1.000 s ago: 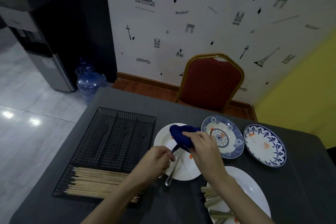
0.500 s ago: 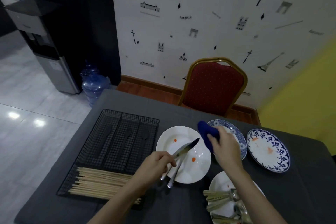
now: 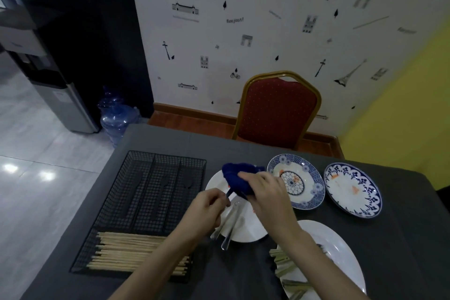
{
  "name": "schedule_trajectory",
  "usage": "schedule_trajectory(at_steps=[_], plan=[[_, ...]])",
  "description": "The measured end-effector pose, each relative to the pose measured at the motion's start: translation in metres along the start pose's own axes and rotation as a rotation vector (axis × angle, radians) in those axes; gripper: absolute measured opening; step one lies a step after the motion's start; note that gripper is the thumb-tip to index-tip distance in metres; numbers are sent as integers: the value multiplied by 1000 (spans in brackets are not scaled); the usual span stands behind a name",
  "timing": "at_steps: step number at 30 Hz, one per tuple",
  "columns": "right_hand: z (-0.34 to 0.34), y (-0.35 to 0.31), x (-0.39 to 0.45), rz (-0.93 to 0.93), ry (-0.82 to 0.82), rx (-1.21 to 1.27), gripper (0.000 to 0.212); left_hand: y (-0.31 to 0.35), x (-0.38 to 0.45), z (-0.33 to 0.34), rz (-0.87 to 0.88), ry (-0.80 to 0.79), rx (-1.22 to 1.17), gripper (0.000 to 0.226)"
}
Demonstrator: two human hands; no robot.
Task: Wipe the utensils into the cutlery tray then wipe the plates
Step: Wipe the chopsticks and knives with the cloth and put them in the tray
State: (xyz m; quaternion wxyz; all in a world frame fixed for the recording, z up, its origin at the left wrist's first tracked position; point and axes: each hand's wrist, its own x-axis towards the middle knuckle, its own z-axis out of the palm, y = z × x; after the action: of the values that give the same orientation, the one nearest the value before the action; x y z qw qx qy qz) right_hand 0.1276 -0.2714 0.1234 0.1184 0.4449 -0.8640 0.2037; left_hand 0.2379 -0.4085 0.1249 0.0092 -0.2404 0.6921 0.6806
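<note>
Utensil: I see a dark, slim blade end, over the white plate.
Left hand: fingers curled, pinching its handle.
Right hand: fingers wrap the blue cloth round the blade.
Cutlery tray: black wire, left of the plate.
Writing: "Bonjour!" on wallpaper.

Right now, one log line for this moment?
phase: wiping utensil | left hand: holds metal utensil | right hand: wraps dark blue cloth around it | over round white plate

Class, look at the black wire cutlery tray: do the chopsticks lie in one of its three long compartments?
No. The chopsticks lie across the cutlery tray's separate crosswise section at the near end, not in the long ones.
</note>
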Motion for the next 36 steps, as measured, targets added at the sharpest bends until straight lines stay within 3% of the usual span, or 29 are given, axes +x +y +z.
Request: schedule_trajectory(at_steps=[3,7,12,17,21,26,31,36], plan=[[1,6,6,129,8,-28,43,-4,2,2,12,15,56,22],[5,-19,-8,-57,34,34,34,-6,5,1,32,18,-11,21],[10,13,14,272,-55,-1,32,-13,4,0,55,29,116,23],[12,-17,4,60,-47,107,30,-10,19,-7,52,19,89,21],[13,17,18,297,-48,37,30,-13,15,-7,84,7,185,22],[5,-12,-5,32,-76,160,32,-9,20,-11,88,8,165,19],[5,17,-6,134,-71,113,32,-11,20,-13,92,-37,286,21],[17,-10,-2,-108,28,70,36,-12,25,-16,82,-26,153,19]])
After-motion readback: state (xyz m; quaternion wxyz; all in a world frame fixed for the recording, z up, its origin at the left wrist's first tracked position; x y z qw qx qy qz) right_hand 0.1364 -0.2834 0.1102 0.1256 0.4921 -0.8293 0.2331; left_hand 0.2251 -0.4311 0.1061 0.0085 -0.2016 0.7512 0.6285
